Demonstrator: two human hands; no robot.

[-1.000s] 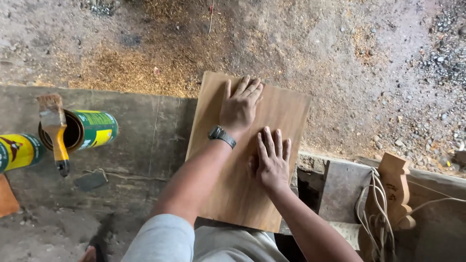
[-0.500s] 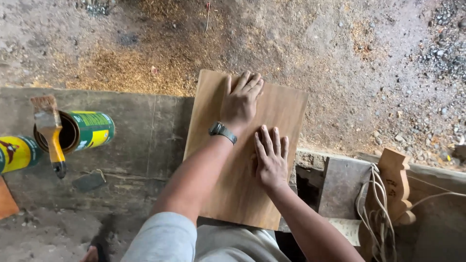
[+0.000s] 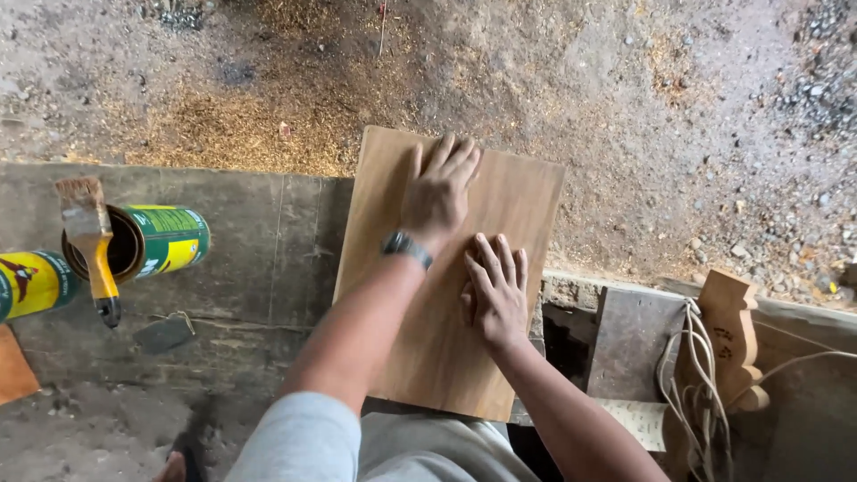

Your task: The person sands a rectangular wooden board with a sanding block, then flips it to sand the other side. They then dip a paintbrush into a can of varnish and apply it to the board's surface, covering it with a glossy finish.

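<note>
I saw both hands pressed flat, fingers spread, gripping nothing, on the tan rectangular wooden board [image 3: 446, 295]. The left hand [image 3: 437, 192], with a dark wristwatch [image 3: 406, 248], lay nearer the far edge; the right hand [image 3: 495, 290] sat at mid-board. The board's long axis ran away from me, its far end overhanging the grey concrete worktop [image 3: 241, 259] above the sawdust-strewn floor [image 3: 625, 107]. To the left, well apart, 1 yellow-handled brush [image 3: 94, 250] rested on an open green can [image 3: 143, 243], probably of varnish. Open room lay leftward.
</note>
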